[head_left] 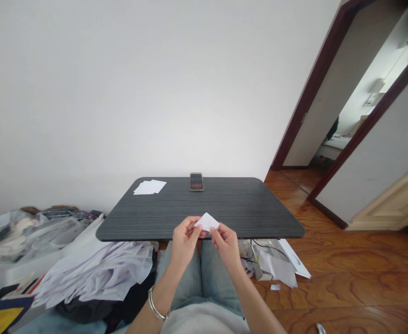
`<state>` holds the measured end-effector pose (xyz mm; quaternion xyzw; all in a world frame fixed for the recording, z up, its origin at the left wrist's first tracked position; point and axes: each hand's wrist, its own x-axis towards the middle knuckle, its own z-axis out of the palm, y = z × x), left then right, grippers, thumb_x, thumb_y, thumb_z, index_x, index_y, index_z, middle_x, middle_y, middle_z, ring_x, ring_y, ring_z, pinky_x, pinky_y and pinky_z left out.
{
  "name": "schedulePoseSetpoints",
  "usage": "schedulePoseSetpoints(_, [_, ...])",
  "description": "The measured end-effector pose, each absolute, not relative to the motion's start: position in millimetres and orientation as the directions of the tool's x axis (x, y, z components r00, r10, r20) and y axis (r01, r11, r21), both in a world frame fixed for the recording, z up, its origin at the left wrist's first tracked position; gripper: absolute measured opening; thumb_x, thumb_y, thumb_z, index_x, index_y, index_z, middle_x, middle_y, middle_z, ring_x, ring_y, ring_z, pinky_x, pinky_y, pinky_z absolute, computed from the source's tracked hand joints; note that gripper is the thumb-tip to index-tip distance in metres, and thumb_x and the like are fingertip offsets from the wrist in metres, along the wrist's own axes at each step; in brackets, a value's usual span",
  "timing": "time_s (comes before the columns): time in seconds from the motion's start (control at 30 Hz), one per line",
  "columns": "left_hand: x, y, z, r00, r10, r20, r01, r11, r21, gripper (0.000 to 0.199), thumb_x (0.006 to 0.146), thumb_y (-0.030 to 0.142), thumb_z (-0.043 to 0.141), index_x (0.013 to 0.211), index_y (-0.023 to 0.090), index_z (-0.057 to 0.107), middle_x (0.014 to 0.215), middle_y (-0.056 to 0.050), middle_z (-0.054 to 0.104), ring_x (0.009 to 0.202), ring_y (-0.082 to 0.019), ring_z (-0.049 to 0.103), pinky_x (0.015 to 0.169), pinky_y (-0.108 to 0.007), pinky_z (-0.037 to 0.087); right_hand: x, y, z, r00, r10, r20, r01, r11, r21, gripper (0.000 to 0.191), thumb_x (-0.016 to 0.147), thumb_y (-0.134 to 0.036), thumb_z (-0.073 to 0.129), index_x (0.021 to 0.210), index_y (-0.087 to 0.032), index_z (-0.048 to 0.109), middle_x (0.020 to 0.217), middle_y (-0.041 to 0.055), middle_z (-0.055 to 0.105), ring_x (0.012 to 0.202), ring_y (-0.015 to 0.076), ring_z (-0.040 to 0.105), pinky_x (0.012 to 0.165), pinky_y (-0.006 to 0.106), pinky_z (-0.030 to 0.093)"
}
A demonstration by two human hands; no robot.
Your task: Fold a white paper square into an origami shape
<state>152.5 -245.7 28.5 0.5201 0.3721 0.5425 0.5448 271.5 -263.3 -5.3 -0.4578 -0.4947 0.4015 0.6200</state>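
Between my two hands, just above the table's front edge, is a small folded piece of white paper (pixel 207 221) with a corner pointing away from me. My left hand (pixel 186 234) pinches its left side between thumb and fingers. On the right side, my right hand (pixel 225 239) grips it the same way, thumb on top. The fingertips under the paper are partly hidden. Beneath it lies the dark wood-grain table (pixel 204 204).
White paper sheets (pixel 150 187) lie at the table's back left. A small dark framed stand (pixel 197 182) sits at the back middle, near the wall. Clothes and plastic bags (pixel 95 273) are heaped on the left. Papers and cables (pixel 276 264) lie on the floor at right.
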Motion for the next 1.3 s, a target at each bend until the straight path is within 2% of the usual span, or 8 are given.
schedulePoseSetpoints(0.2, [153.1,-247.0,25.3,0.124,0.97,0.207,-0.127,-0.192,0.973,0.021,0.073,0.027,0.061,0.089,0.013,0.06,0.079,-0.006,0.069,0.062,-0.014,0.063,0.064,-0.025,0.053,272.8,-261.7,-4.6,0.182,0.954,0.239,-0.053,0.253,-0.966,0.029,0.074,-0.041,0.058,0.062,-0.016,0.05,0.049,-0.0061,0.039,0.042,0.0064,0.027,0.04,0.02,0.02])
schedulePoseSetpoints(0.4, [152.8,-245.8,21.9,0.138,0.963,0.233,-0.14,-0.214,0.967,0.018,0.073,0.025,0.061,0.087,0.013,0.059,0.083,-0.007,0.069,0.069,-0.015,0.064,0.066,-0.026,0.053,272.1,-261.8,-2.9,0.179,0.956,0.232,-0.026,0.24,-0.97,0.029,0.073,-0.041,0.058,0.062,-0.016,0.051,0.05,-0.0055,0.041,0.043,0.0064,0.028,0.04,0.02,0.021])
schedulePoseSetpoints(0.63, [150.3,-242.9,27.6,0.102,0.984,0.146,-0.207,-0.122,0.971,0.023,0.067,0.025,0.065,0.085,0.011,0.059,0.074,-0.005,0.069,0.059,-0.012,0.061,0.058,-0.022,0.051,274.3,-264.1,0.3,0.129,0.973,0.193,-0.022,0.197,-0.98,0.028,0.074,-0.037,0.056,0.057,-0.017,0.047,0.045,-0.0065,0.04,0.038,0.0058,0.031,0.038,0.019,0.022])
schedulePoseSetpoints(0.87, [145.9,-242.1,29.2,0.136,0.983,0.122,-0.215,-0.091,0.972,0.032,0.068,0.026,0.066,0.095,0.013,0.055,0.065,0.0,0.066,0.058,-0.012,0.062,0.062,-0.024,0.05,276.4,-263.2,-3.6,0.075,0.98,0.183,-0.013,0.185,-0.983,0.028,0.077,-0.038,0.054,0.059,-0.018,0.047,0.043,-0.0067,0.041,0.036,0.0058,0.033,0.036,0.018,0.023])
schedulePoseSetpoints(1.1, [145.3,-236.5,19.9,0.245,0.958,0.15,-0.16,-0.113,0.981,0.037,0.065,0.019,0.068,0.099,0.014,0.052,0.087,-0.007,0.069,0.075,-0.016,0.065,0.071,-0.025,0.049,274.3,-262.2,-5.6,0.061,0.97,0.235,0.041,0.233,-0.972,0.028,0.079,-0.039,0.051,0.061,-0.018,0.045,0.047,-0.0061,0.042,0.038,0.0068,0.035,0.038,0.019,0.026])
schedulePoseSetpoints(1.3, [145.3,-237.0,18.3,0.228,0.959,0.168,-0.116,-0.145,0.983,0.038,0.068,0.021,0.067,0.102,0.015,0.05,0.079,-0.004,0.069,0.068,-0.015,0.064,0.067,-0.025,0.049,274.7,-262.2,-6.3,0.069,0.971,0.229,0.051,0.226,-0.973,0.03,0.079,-0.041,0.051,0.06,-0.019,0.044,0.045,-0.0068,0.041,0.037,0.007,0.034,0.038,0.019,0.026])
